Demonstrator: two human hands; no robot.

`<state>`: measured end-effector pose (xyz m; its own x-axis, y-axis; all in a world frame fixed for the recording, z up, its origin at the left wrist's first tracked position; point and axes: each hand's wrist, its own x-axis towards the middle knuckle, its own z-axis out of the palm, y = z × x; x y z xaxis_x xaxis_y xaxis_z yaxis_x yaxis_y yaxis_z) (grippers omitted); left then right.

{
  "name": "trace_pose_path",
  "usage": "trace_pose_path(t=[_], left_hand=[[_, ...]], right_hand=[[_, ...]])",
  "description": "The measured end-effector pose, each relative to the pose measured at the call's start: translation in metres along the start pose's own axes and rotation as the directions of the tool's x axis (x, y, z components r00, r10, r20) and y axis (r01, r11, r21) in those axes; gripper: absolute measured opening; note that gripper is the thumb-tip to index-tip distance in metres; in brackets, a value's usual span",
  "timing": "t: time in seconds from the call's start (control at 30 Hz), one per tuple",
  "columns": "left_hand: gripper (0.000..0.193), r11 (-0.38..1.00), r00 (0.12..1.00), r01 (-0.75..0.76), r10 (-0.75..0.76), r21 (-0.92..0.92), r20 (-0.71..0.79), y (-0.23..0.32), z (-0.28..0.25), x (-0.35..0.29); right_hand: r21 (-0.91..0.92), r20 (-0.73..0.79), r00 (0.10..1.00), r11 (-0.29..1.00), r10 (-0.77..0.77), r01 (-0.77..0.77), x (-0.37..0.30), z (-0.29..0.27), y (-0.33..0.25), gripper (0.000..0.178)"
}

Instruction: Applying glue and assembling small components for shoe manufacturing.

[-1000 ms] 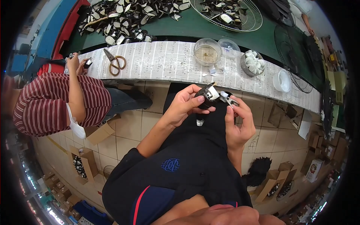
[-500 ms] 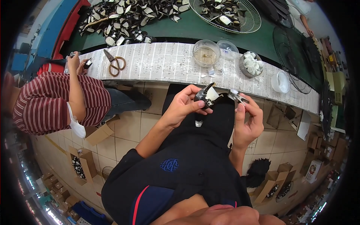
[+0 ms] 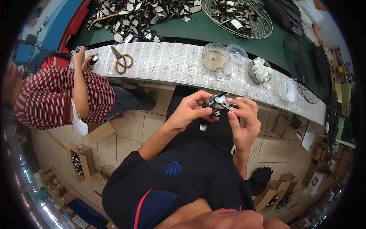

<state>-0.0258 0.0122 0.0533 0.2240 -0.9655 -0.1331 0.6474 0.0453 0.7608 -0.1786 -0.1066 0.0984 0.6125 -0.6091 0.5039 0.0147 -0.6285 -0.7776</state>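
Note:
In front of my chest my left hand (image 3: 192,110) grips a small, curved, glossy black piece (image 3: 208,102), which looks like a shoe part with a pale inner face. The thumb presses on its near side and the fingers curl behind it. My right hand (image 3: 246,120) pinches a small metal clip (image 3: 227,106) from the right. A white wad (image 3: 220,100) at the clip's tip lies against the black piece, covering some of its pale face. Both hands are close together, just short of the bench's front edge.
On the paper-covered bench (image 3: 167,57) are scissors (image 3: 122,63), a clear bowl of liquid (image 3: 214,57), a tin of white wads (image 3: 260,70) and a clear cup (image 3: 288,90). Beyond lie piled black pieces (image 3: 141,15) and a wire basket (image 3: 263,32). A co-worker (image 3: 65,95) works at left.
My right hand has moved left, bringing the clip and its white wad from beside the black piece onto it. My left hand still grips the piece, turned slightly. The view has shifted a little.

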Motion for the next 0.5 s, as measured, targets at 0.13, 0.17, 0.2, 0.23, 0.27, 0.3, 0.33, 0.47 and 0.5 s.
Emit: trace_pose_path(t=[0.13,0.17,0.2,0.23,0.27,0.3,0.33,0.47,0.5], left_hand=[[0.042,1.0,1.0,0.015,-0.015,0.008,0.005,0.0024,0.0029,0.0012],[0.042,1.0,1.0,0.019,-0.019,0.009,0.008,0.0022,0.0034,0.0016],[0.042,1.0,1.0,0.019,-0.019,0.008,0.008,0.0019,0.0036,0.0021],[0.042,1.0,1.0,0.018,-0.018,0.006,0.007,0.0017,0.0038,0.0027],[0.042,1.0,1.0,0.021,-0.022,0.008,0.01,0.0015,0.0041,0.0034],[0.042,1.0,1.0,0.024,-0.024,0.014,0.005,0.0016,0.0046,0.0038],[0.041,0.999,1.0,0.026,-0.026,0.021,-0.001,0.0018,0.005,0.0039],[0.039,0.999,0.999,0.05,-0.05,-0.006,0.009,0.0031,0.0062,0.0038],[0.04,0.999,0.999,0.048,-0.048,0.015,-0.002,0.0014,0.0049,0.0043]], right_hand=[[-0.036,0.03,0.999,0.999,-0.029,0.03,0.0003,-0.0035,0.0011,0.012],[-0.055,0.037,0.998,0.998,-0.042,0.044,0.0007,-0.0044,0.0017,0.013],[-0.056,0.033,0.999,0.998,-0.04,0.041,0.0012,-0.0051,0.0023,0.013],[-0.092,0.027,0.998,0.994,-0.055,0.057,0.0019,-0.0059,0.0027,0.013],[-0.128,0.021,0.997,0.989,-0.071,0.073,0.0024,-0.0064,0.003,0.013],[-0.126,0.019,0.997,0.989,-0.068,0.07,0.0026,-0.0066,0.0032,0.013],[-0.158,0.002,0.996,0.984,-0.085,0.085,0.0028,-0.0066,0.0034,0.013],[-0.26,-0.047,0.989,0.957,-0.143,0.126,0.002,-0.0053,0.0045,0.013],[-0.26,-0.047,0.989,0.957,-0.142,0.125,0.0019,-0.0049,0.0044,0.013]])
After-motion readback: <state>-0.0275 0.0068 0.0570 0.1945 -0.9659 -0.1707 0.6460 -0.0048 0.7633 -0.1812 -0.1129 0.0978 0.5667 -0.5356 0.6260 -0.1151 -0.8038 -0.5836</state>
